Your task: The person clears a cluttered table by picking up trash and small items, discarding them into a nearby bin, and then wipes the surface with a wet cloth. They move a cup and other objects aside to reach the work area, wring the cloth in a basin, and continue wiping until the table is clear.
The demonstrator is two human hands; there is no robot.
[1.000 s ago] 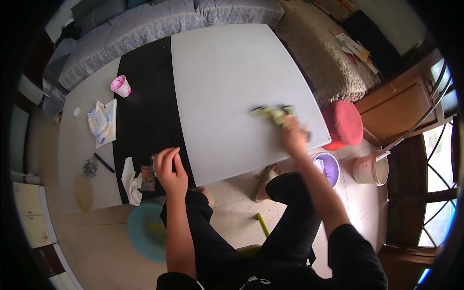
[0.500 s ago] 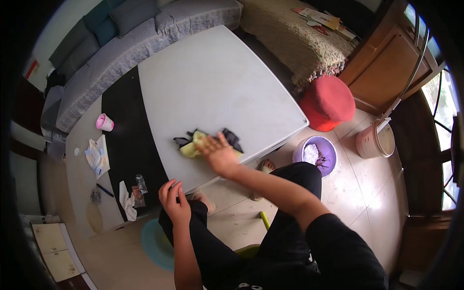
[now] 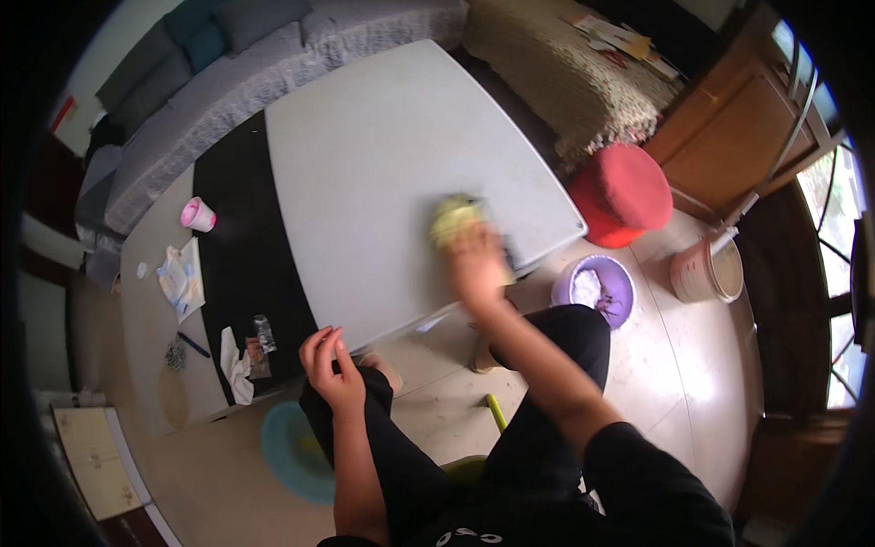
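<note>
A yellow-green and black cloth point(image 3: 453, 219) lies bunched on the grey tabletop point(image 3: 365, 173), near its right corner. My right hand point(image 3: 478, 269) presses down on it and keeps hold of it, the fingers reaching over the fabric and blurred by motion. Part of the cloth is hidden under the hand. My left hand point(image 3: 334, 372) hovers by the table's near edge, over my left knee, with loosely bent fingers apart and nothing in them. Closest to it are a crumpled white tissue point(image 3: 237, 369) and a clear plastic wrapper point(image 3: 263, 333).
Across the black strip stand a pink-and-white cup point(image 3: 198, 215), a printed packet point(image 3: 178, 283) and a dark pen point(image 3: 193, 344). On the floor are a purple bucket point(image 3: 622, 290), a red stool point(image 3: 624, 191), a pale pail point(image 3: 697, 273) and a teal basin point(image 3: 290, 456).
My right hand has swept the cloth rightward and a little away from me across the tabletop. My left hand stays nearly where it was.
</note>
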